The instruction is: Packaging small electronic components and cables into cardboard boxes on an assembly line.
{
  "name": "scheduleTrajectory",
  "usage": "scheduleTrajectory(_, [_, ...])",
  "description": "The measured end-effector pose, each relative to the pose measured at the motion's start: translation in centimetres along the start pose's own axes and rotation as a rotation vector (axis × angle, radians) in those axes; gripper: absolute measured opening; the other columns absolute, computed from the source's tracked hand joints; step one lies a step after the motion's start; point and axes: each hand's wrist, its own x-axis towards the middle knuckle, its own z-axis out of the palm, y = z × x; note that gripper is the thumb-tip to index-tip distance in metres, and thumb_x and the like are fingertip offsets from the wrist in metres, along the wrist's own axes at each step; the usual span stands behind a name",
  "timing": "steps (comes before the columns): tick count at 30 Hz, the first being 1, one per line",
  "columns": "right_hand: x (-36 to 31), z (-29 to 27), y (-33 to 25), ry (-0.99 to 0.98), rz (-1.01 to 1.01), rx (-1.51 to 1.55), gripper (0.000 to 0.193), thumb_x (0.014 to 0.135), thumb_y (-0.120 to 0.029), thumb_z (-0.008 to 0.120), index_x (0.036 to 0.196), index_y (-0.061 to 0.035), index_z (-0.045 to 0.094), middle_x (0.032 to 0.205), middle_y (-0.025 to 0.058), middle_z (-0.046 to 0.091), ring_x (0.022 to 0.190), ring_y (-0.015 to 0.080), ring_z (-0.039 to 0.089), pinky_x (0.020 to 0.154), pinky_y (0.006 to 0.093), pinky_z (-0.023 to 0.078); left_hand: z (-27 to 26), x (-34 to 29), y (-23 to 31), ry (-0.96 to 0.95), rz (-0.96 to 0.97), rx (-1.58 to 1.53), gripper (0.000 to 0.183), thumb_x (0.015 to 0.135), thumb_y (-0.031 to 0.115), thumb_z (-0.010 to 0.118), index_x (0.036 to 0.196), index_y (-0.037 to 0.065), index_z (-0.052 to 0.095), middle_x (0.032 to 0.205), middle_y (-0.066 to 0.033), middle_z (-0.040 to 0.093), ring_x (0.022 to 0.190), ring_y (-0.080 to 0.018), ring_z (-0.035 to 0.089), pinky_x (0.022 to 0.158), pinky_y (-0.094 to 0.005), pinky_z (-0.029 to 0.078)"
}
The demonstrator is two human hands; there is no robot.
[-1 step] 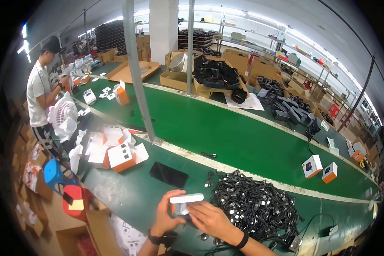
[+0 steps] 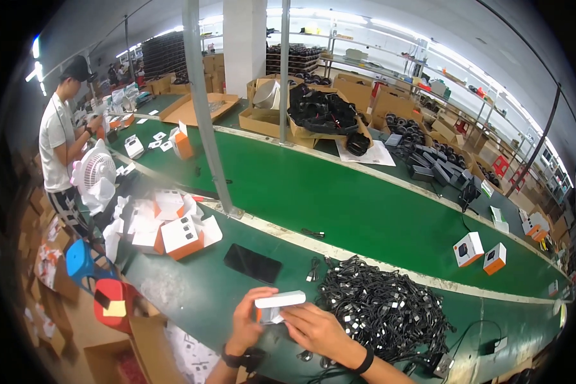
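Over the near edge of the green workbench (image 2: 192, 281), my two hands hold a small white and orange box (image 2: 281, 299). My left hand (image 2: 244, 323) is curled round its left side, fingers behind and thumb in front. From the right, the fingertips of my right hand (image 2: 317, 329) press together at the box's lower right edge. What lies inside the box is hidden. Just beyond the hands rests a black smartphone (image 2: 253, 263). To the right, a large heap of black cables (image 2: 384, 310) with pale connectors comes close to my right hand.
Opened white and orange boxes (image 2: 184, 235) are stacked at the left. Past a pale rail runs a green conveyor belt (image 2: 313, 192), with two small boxes (image 2: 469, 248) at its right. A metal post (image 2: 205, 109) rises from the rail. At far left, a person (image 2: 61, 141) stands near a fan (image 2: 98, 169).
My left thumb has shifted slightly to the left along the box, and the box has tilted a little. My right hand keeps its place.
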Motion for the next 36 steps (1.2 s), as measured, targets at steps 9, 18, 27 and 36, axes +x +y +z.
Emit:
scheduleTrajectory(9, [-0.4, -1.6, 0.3, -0.138, 0.036, 0.024, 0.049, 0.089, 0.0, 0.075, 0.138, 0.0003, 0.071, 0.137, 0.0108, 0.07, 0.128, 0.0345, 0.062, 0.101, 0.0408, 0.061, -2.8, 1.6, 0.2, -0.206, -0.084, -0.004, 0.042, 0.086, 0.017, 0.09, 0.122, 0.0, 0.077, 0.132, -0.0191, 0.074, 0.124, -0.0301, 0.071, 0.107, -0.0427, 0.056])
scheduleTrajectory(18, [-1.5, -0.5, 1.2, 0.137, 0.062, 0.046, 0.028, 0.088, -0.001, 0.083, 0.112, 0.007, 0.074, 0.121, 0.0167, 0.069, 0.114, 0.0347, 0.07, 0.092, 0.0408, 0.063, -1.7, 3.0, 4.6, -0.485, 0.255, 0.433, 0.047, 0.075, 0.014, 0.095, 0.121, 0.009, 0.083, 0.131, -0.0109, 0.079, 0.125, -0.0364, 0.071, 0.106, -0.0439, 0.057])
scheduleTrajectory(27, [-0.3, -1.4, 0.0, 0.185, 0.153, 0.004, 0.039, 0.087, -0.008, 0.088, 0.122, 0.0008, 0.074, 0.133, 0.0172, 0.069, 0.115, 0.0356, 0.073, 0.093, 0.0384, 0.066, -1.2, 1.7, 3.7, -0.351, 0.363, 0.662, 0.038, 0.073, 0.01, 0.094, 0.111, 0.016, 0.087, 0.128, -0.0073, 0.08, 0.122, -0.0338, 0.072, 0.103, -0.042, 0.061])
scheduleTrajectory(36, [-0.8, -1.2, 0.4, -0.021, 0.069, -0.114, 0.034, 0.089, -0.005, 0.082, 0.122, 0.001, 0.076, 0.137, 0.0123, 0.07, 0.128, 0.0343, 0.067, 0.097, 0.0392, 0.064, -1.4, 1.8, 5.0, -0.442, 0.361, 0.784, 0.033, 0.081, 0.006, 0.085, 0.113, 0.016, 0.086, 0.131, -0.0044, 0.079, 0.127, -0.0322, 0.071, 0.107, -0.0514, 0.058])
